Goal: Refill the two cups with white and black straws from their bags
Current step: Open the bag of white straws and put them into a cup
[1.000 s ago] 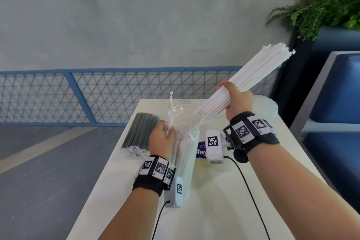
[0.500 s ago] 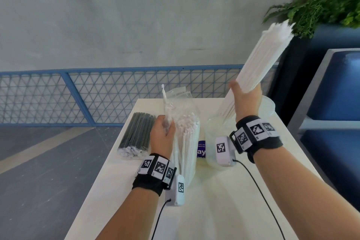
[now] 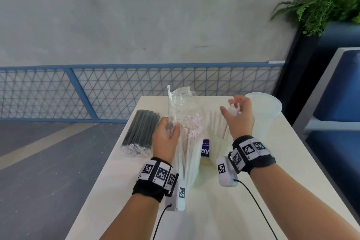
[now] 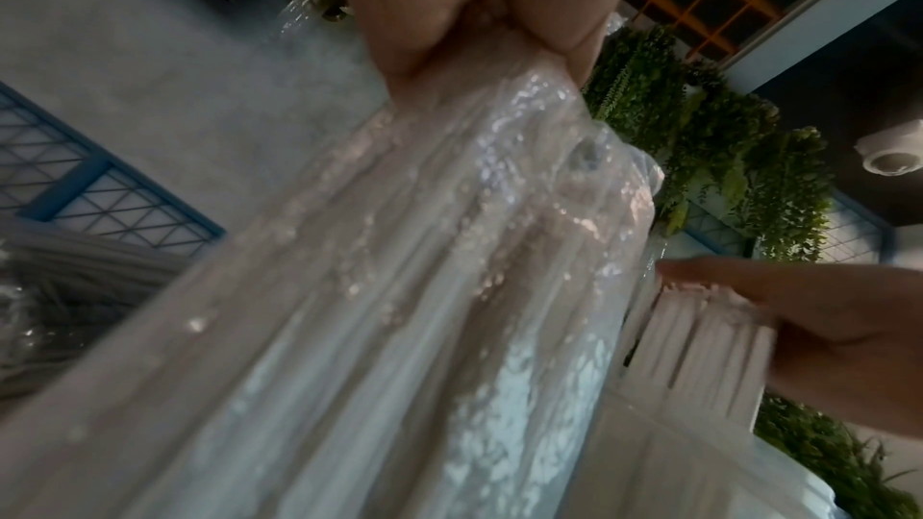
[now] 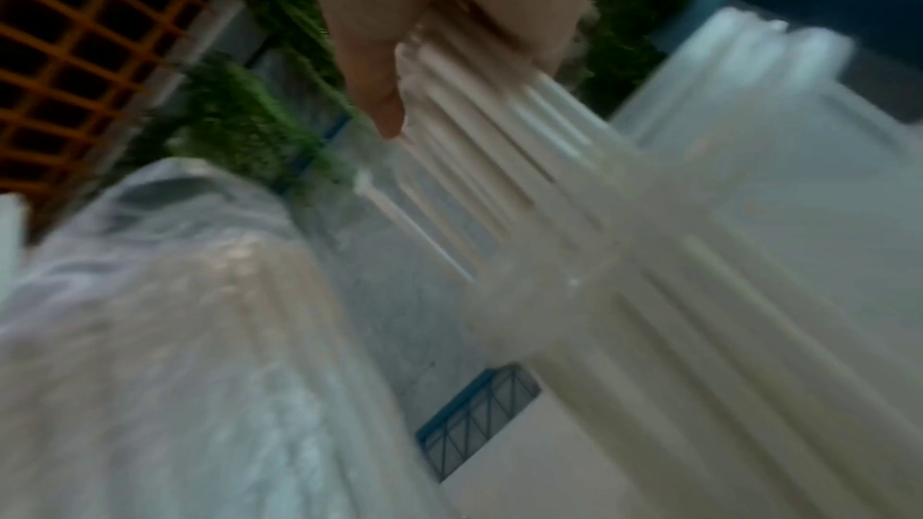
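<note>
My left hand (image 3: pixel 173 126) (image 4: pixel 479 26) grips the clear bag of white straws (image 3: pixel 189 142) (image 4: pixel 424 291) near its top and holds it upright on the white table (image 3: pixel 214 210). My right hand (image 3: pixel 231 107) (image 5: pixel 449 34) is curled round the tops of a bunch of white straws (image 3: pixel 222 128) (image 5: pixel 549 172) that stands in a clear cup (image 3: pixel 214 148) right of the bag. A second clear cup (image 3: pixel 266 107) stands empty at the far right. The bag of black straws (image 3: pixel 140 130) lies flat on the table's left side.
The table's left edge runs close beside the black straw bag. A purple label (image 3: pixel 205 148) shows between the white-straw bag and the cup. A blue mesh railing (image 3: pixel 116 91) runs behind the table, and a blue seat (image 3: pixel 335 93) and a planter with ferns (image 3: pixel 321 2) stand at the right.
My right hand has swung the bunch of white straws upright, then lowered it into the clear cup. My left hand has stood the white-straw bag upright.
</note>
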`<state>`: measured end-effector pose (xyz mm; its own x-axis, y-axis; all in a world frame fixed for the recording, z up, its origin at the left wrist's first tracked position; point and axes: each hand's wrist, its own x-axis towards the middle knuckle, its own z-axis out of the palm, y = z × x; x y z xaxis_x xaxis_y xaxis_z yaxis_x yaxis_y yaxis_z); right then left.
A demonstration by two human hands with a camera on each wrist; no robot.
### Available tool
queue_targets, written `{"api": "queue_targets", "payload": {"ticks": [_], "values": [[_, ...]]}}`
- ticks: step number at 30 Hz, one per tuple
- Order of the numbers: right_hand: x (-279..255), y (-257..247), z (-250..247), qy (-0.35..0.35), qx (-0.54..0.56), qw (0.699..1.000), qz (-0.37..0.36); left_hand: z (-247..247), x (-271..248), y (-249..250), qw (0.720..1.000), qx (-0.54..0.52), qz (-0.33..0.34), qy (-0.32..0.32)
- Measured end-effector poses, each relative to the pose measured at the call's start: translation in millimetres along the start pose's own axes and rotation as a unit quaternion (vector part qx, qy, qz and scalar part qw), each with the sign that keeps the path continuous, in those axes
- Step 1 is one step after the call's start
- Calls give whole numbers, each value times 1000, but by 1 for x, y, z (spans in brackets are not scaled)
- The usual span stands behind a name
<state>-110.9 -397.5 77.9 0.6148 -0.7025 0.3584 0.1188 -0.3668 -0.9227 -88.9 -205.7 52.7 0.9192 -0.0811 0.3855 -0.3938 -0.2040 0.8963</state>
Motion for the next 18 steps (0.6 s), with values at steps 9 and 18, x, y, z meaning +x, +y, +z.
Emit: {"api": "queue_targets", "payload": {"ticks": [9,18], "values": [[-47,-35,29,-256,-303,899,-186,-15,-1,6,999,-11,-28,-38],[-52,-38,33,-323,-87,941,51,-35,-3,-13,972,-51,-129,-191]]}}
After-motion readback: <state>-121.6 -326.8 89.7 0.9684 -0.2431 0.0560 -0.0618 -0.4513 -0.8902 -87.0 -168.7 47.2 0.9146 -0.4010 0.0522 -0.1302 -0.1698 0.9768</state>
